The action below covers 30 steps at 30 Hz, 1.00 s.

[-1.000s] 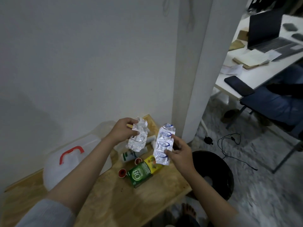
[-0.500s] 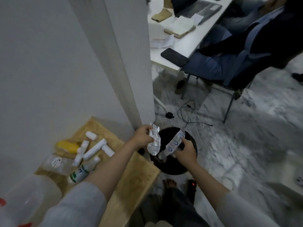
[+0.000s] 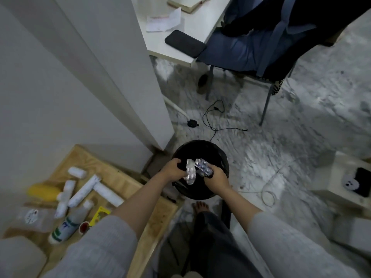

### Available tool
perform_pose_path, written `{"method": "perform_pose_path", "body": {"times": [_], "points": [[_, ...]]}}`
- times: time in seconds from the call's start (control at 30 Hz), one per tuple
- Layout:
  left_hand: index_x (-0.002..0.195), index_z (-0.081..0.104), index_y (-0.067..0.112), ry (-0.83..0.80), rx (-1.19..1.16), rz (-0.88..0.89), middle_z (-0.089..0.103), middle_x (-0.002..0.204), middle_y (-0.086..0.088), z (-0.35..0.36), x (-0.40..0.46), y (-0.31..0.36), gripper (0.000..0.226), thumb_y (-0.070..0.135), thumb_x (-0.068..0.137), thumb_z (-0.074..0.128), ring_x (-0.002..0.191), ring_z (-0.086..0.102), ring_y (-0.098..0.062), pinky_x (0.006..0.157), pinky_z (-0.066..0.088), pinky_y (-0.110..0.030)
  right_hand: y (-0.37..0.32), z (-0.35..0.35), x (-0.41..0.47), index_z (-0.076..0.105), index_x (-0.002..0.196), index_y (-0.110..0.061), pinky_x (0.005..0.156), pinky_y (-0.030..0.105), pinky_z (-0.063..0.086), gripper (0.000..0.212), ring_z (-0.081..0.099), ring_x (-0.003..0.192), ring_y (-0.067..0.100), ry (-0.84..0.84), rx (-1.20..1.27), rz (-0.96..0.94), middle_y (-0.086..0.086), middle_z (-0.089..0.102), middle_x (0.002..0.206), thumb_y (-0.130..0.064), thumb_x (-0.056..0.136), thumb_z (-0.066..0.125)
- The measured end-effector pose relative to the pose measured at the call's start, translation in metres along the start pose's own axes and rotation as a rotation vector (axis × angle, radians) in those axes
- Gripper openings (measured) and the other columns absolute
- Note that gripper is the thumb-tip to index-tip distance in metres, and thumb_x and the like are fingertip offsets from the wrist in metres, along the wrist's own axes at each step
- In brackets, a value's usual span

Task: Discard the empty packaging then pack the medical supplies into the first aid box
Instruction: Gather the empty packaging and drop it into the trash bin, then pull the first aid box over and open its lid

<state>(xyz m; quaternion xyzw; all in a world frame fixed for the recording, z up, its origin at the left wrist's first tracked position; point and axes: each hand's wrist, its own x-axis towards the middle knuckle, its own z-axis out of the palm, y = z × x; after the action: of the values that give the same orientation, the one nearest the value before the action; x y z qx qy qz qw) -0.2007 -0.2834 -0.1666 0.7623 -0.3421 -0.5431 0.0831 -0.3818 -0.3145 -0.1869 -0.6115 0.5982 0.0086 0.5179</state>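
Note:
My left hand (image 3: 173, 171) grips a crumpled silver blister pack (image 3: 190, 171) over the black trash bin (image 3: 218, 157) on the floor. My right hand (image 3: 216, 177) pinches a second blister pack with blue print (image 3: 203, 165), also above the bin's mouth. The two packs nearly touch. Left of the bin, on the low wooden table (image 3: 128, 183), lie white rolls (image 3: 84, 191), a yellow item (image 3: 43, 192), a white bottle with green print (image 3: 66, 225), a clear packet (image 3: 30, 215) and a yellow box (image 3: 99, 215) partly behind my left sleeve. The pale first aid box (image 3: 18, 255) shows at the bottom left corner.
A white pillar (image 3: 124, 77) stands just behind the bin. Beyond it are a white desk (image 3: 192, 27) with a black phone (image 3: 185, 43), and a blue chair (image 3: 241, 51). Black cable (image 3: 212, 117) and white cable (image 3: 268, 195) lie on the marble floor. My bare foot (image 3: 200, 206) is beside the bin.
My view swung from the table down to the bin. Both hands carried the blister packs right and lowered them over the bin's opening.

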Motion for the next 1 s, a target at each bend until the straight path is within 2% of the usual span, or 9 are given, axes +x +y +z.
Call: {"method": "perform_pose_path", "body": {"times": [0.1, 0.33, 0.4, 0.47, 0.53, 0.6, 0.73, 0.87, 1.0], "points": [[0.142, 0.032, 0.011, 0.037, 0.009, 0.033, 0.037, 0.147, -0.007, -0.002, -0.015, -0.001, 0.068, 0.026, 0.084, 0.065, 0.132, 0.040, -0.025, 0.102, 0.041, -0.035, 0.001, 0.006, -0.006, 0.043, 0.135, -0.011, 0.086, 0.030, 0.044, 0.046, 0.052, 0.119, 0.028, -0.034, 0.067, 0.039, 0.011, 0.052, 0.135, -0.015, 0.090, 0.055], [0.137, 0.042, 0.018, 0.378, -0.174, 0.215, 0.045, 0.141, -0.001, -0.015, -0.109, -0.013, 0.050, 0.030, 0.090, 0.056, 0.125, 0.049, -0.018, 0.096, 0.046, -0.034, -0.038, 0.037, -0.054, 0.052, 0.126, -0.013, 0.082, 0.023, 0.044, 0.035, 0.057, 0.105, 0.016, 0.094, 0.264, -0.120, 0.003, 0.060, 0.114, -0.016, 0.091, 0.055], [0.133, 0.046, 0.020, 0.484, -0.242, 0.284, 0.049, 0.137, 0.001, -0.017, -0.143, -0.029, 0.046, 0.029, 0.090, 0.057, 0.121, 0.051, -0.014, 0.091, 0.046, -0.025, -0.058, 0.047, -0.078, 0.055, 0.123, -0.014, 0.085, 0.022, 0.044, 0.032, 0.056, 0.103, 0.013, 0.116, 0.290, -0.248, 0.001, 0.061, 0.111, -0.016, 0.091, 0.055], [0.126, 0.050, 0.024, 0.600, -0.326, 0.300, 0.053, 0.130, 0.005, -0.018, -0.177, -0.052, 0.038, 0.026, 0.089, 0.058, 0.114, 0.053, -0.007, 0.081, 0.042, -0.008, -0.077, 0.060, -0.102, 0.057, 0.120, -0.016, 0.088, 0.024, 0.046, 0.029, 0.056, 0.104, 0.011, 0.117, 0.283, -0.379, -0.001, 0.062, 0.112, -0.017, 0.091, 0.055], [0.120, 0.055, 0.026, 0.731, -0.428, 0.294, 0.057, 0.124, 0.007, -0.019, -0.210, -0.076, 0.032, 0.022, 0.088, 0.059, 0.109, 0.055, -0.003, 0.076, 0.041, -0.004, -0.095, 0.076, -0.124, 0.060, 0.117, -0.017, 0.092, 0.029, 0.048, 0.028, 0.058, 0.106, 0.012, 0.113, 0.265, -0.519, -0.003, 0.065, 0.111, -0.019, 0.089, 0.055], [0.117, 0.057, 0.028, 0.854, -0.500, 0.273, 0.060, 0.120, 0.010, -0.020, -0.244, -0.102, 0.030, 0.021, 0.088, 0.060, 0.109, 0.055, 0.001, 0.079, 0.042, -0.009, -0.111, 0.095, -0.143, 0.062, 0.113, -0.017, 0.091, 0.027, 0.048, 0.027, 0.059, 0.105, 0.012, 0.097, 0.211, -0.695, -0.008, 0.064, 0.108, -0.020, 0.087, 0.054], [0.106, 0.059, 0.034, 1.116, -0.611, 0.232, 0.062, 0.111, 0.014, -0.022, -0.300, -0.150, 0.028, 0.014, 0.087, 0.061, 0.105, 0.059, -0.003, 0.085, 0.049, -0.023, -0.146, 0.132, -0.183, 0.062, 0.112, -0.018, 0.090, 0.010, 0.040, 0.026, 0.054, 0.105, 0.005, 0.008, 0.151, -0.954, -0.013, 0.061, 0.108, -0.014, 0.088, 0.057], [0.106, 0.057, 0.036, 1.376, -0.586, 0.201, 0.059, 0.111, 0.011, -0.016, -0.340, -0.200, 0.034, 0.012, 0.083, 0.064, 0.104, 0.058, -0.002, 0.090, 0.050, -0.033, -0.166, 0.178, -0.211, 0.064, 0.109, -0.013, 0.092, 0.018, 0.044, 0.025, 0.057, 0.104, 0.007, -0.092, 0.123, -1.151, -0.003, 0.067, 0.107, -0.009, 0.086, 0.058], [0.111, 0.057, 0.029, 1.595, -0.422, 0.203, 0.056, 0.121, 0.001, -0.011, -0.361, -0.265, 0.036, 0.034, 0.076, 0.059, 0.116, 0.054, -0.017, 0.098, 0.044, -0.031, -0.172, 0.233, -0.233, 0.064, 0.107, -0.011, 0.088, 0.027, 0.048, 0.025, 0.059, 0.102, 0.014, -0.164, 0.122, -1.374, 0.003, 0.068, 0.103, -0.007, 0.084, 0.058]]}}
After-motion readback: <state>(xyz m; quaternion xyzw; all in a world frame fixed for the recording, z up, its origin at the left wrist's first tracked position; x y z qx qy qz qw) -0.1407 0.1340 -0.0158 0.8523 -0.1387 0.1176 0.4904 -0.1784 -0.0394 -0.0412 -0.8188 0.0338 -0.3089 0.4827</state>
